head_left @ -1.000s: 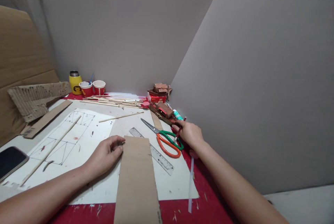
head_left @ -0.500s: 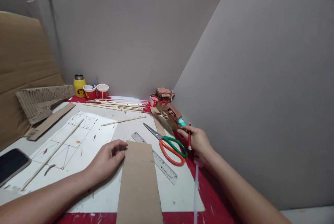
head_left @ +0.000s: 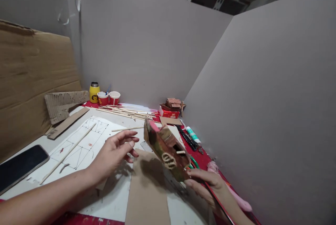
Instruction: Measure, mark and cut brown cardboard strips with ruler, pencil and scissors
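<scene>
My right hand (head_left: 210, 186) is closed on the near end of a small model boat (head_left: 168, 151), painted brown and green with a ring of cord on its side. The boat is tilted in the air above a cardboard strip (head_left: 148, 200). A thin red stick, like a pencil (head_left: 217, 200), runs along the same hand. My left hand (head_left: 118, 148) is open, fingers spread, just left of the boat and apart from it. Behind the boat, part of the green scissors handle (head_left: 194, 162) shows; the rest is hidden.
A paper with line drawings (head_left: 73, 148) and a wooden stick (head_left: 68, 153) lie left, near a phone (head_left: 25, 163). Thin sticks (head_left: 126, 112), a yellow bottle (head_left: 94, 93) and paper cups (head_left: 114, 98) are at the back. A pink object (head_left: 240, 198) lies right.
My right hand has brought the model boat from the right edge toward the middle, over the cardboard strip. My left hand has lifted off the strip and its fingers have opened. The view has shifted.
</scene>
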Demonstrator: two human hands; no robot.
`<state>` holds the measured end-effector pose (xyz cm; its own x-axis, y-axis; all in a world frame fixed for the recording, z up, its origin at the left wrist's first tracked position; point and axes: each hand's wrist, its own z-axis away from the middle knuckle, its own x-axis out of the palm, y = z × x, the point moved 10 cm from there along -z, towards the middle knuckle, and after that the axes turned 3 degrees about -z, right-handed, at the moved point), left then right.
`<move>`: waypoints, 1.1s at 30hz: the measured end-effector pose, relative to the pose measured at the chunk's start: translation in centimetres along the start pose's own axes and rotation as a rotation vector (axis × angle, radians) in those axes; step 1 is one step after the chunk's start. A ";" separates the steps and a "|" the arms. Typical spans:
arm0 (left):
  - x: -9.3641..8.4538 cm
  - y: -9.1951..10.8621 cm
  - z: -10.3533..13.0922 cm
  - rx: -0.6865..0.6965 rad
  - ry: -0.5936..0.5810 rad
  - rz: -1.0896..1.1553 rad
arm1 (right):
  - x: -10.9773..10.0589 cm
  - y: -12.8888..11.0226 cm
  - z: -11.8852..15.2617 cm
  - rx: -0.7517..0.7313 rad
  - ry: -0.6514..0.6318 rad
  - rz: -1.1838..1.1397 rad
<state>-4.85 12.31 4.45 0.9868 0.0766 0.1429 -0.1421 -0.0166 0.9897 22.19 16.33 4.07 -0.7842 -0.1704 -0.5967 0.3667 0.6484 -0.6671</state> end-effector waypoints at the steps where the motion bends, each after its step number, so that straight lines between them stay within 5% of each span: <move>1: 0.0 0.3 0.1 0.008 -0.001 0.008 | 0.3 -0.8 0.0 -0.094 -0.006 0.018; 5: -0.5 1.0 0.1 0.034 0.005 -0.017 | 0.2 -2.3 1.0 -0.396 0.047 0.139; 8: -0.7 1.0 -0.1 0.034 -0.022 -0.070 | -0.2 -2.2 1.7 -0.469 0.073 0.274; 22: 1.8 0.2 0.1 -0.048 -0.312 -0.083 | -2.0 -4.0 2.7 -0.494 0.155 0.518; 33: 1.3 -0.9 -0.6 -0.061 -0.290 -0.034 | -3.4 -2.8 2.4 -0.218 0.266 0.324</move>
<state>-3.50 13.00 3.74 0.9709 -0.2119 0.1114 -0.1048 0.0419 0.9936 25.00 13.29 6.89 -0.7578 0.2440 -0.6052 0.5227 0.7821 -0.3392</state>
